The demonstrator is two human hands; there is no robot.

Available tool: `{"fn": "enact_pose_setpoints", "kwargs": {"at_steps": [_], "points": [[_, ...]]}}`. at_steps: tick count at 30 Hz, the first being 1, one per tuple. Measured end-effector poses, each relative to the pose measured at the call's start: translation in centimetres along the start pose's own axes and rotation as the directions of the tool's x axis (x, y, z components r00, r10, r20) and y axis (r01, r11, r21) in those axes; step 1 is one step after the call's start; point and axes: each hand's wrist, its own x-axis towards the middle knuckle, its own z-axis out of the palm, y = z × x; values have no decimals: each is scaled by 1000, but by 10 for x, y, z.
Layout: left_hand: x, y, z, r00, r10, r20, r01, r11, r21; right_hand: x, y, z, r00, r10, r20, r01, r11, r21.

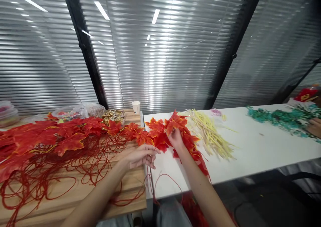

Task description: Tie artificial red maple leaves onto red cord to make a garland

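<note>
Centre frame: a red leaf point(176, 121) is kept pinched in the right hand point(175, 138), raised off the leaf pile point(152, 128) apparently for separating, while the left hand point(140, 156) is rested beside it, fingers curled, any grip on the strings point(151, 180) indiscernible.

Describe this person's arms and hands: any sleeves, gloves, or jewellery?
Both forearms are bare right to the picture's edge, no sleeves showing. The left hand and right hand wear no gloves, and no ring, watch or bracelet is visible.
</note>
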Motion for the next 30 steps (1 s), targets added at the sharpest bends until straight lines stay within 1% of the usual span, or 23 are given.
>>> {"fn": "enact_pose_setpoints", "kwargs": {"at_steps": [2,3,5,6,8,10,11,13,14,16,18,20,22,24,27,29,30], "points": [[-13,8,-1,999,13,-31,-13,1000,5,13,3,8,999,14,-41,-11,997,75],[-21,12,-2,998,19,-56,-18,1000,9,15,5,10,997,33,-66,-23,990,139],[-39,17,-3,991,32,-128,-27,999,36,15,7,14,991,83,-104,-51,959,280],[-48,19,-4,984,38,-175,-27,998,63,13,8,15,989,99,-114,-57,945,321],[-66,18,-6,959,46,-280,-7,990,140,9,9,16,986,99,-138,-50,947,318],[-82,14,-5,928,60,-368,30,972,233,7,11,15,979,79,-189,-34,973,229],[-88,11,-4,916,69,-395,51,957,285,7,12,14,976,64,-207,-30,986,162],[-96,5,0,906,92,-414,83,919,386,6,13,14,980,12,-201,-16,1000,-16],[-99,2,2,904,106,-415,92,899,429,5,14,15,982,-23,-185,1,993,-119],[-100,-3,6,899,139,-415,99,859,502,2,16,17,986,-102,-133,55,946,-319],[-99,-4,7,889,200,-412,92,804,587,-2,18,19,984,-163,-65,113,870,-479],[-97,-2,4,873,283,-397,91,704,704,-5,18,21,984,-180,5,148,791,-594],[-97,2,-1,854,359,-377,122,565,816,-6,18,20,983,-180,44,161,711,-684],[-101,7,-8,839,405,-363,183,419,889,-5,16,19,982,-180,53,155,622,-767],[-112,14,-17,826,445,-345,277,211,937,-4,14,15,988,-150,43,109,461,-881],[-124,15,-22,816,470,-337,347,68,935,-4,14,13,993,-106,42,77,361,-930],[-130,15,-24,807,481,-343,392,-3,920,-3,14,12,996,-86,39,65,325,-943]]}}
